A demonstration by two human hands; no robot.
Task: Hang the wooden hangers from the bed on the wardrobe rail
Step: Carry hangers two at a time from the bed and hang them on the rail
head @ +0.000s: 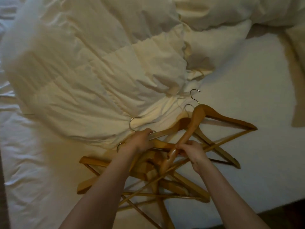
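Observation:
Several wooden hangers with metal hooks lie in a tangled heap on the white bed, near its front edge. My left hand grips the neck of one hanger at the heap's left side, close to two metal hooks. My right hand pinches the arm of the topmost hanger, which lies tilted across the heap with its hook pointing away from me. No wardrobe rail is in view.
A crumpled cream duvet covers the left and middle of the bed, touching the heap's far left side. Pillows lie at the top right. The bed's front edge and dark floor show at the bottom right.

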